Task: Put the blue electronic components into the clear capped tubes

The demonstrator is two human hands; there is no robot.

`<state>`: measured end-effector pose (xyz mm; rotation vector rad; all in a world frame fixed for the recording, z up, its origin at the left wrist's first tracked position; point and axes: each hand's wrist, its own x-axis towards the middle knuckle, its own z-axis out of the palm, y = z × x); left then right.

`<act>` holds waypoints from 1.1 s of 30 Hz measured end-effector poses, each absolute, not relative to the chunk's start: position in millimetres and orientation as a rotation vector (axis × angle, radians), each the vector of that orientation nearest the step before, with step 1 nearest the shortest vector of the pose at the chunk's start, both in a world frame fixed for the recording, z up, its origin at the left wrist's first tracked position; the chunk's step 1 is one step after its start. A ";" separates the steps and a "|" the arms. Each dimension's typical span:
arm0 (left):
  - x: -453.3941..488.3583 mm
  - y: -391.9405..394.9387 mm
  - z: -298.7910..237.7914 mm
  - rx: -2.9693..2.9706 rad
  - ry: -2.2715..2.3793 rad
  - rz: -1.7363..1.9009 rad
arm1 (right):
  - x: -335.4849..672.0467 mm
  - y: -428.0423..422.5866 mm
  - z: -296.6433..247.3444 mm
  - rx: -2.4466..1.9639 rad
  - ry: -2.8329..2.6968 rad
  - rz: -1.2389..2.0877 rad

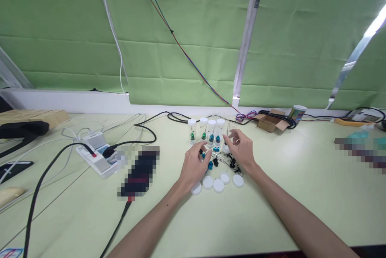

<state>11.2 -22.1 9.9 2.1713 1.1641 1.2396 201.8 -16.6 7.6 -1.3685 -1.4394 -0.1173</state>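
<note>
Several clear tubes with white caps stand in a row, among them a tube [192,131] with a green part inside and a tube [212,131] with a blue part. My right hand [241,145] is curled at the right end of the row, thumb and fingers around an uncapped clear tube [225,148]. Over the left of the loose parts hovers my left hand [196,162], thumb and forefinger apart. Near its thumb lies a blue part [210,165]. Black parts [233,163] and thin metal pins lie between the hands. Several white caps [218,186] lie flat in front.
To the left are a white power strip [99,159] with black cables and a blurred dark device [139,171]. Behind my right hand stand an open cardboard box [269,122] and a can [298,114]. Green blinds [187,65] hang behind the table.
</note>
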 end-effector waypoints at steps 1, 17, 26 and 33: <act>11.3 -22.7 10.4 2.187 1.156 1.237 | 198.9 -18.9 9.2 -1.341 -1.459 -0.104; 13.4 -28.9 12.6 2.048 0.841 1.226 | 171.0 -35.9 8.5 -0.953 -1.759 0.071; 6.3 -18.0 16.4 1.952 1.161 1.492 | 171.4 -34.7 11.1 -1.039 -1.773 0.088; -0.6 -8.6 14.7 1.714 1.353 1.598 | 161.3 -37.7 5.7 -1.069 -2.102 0.097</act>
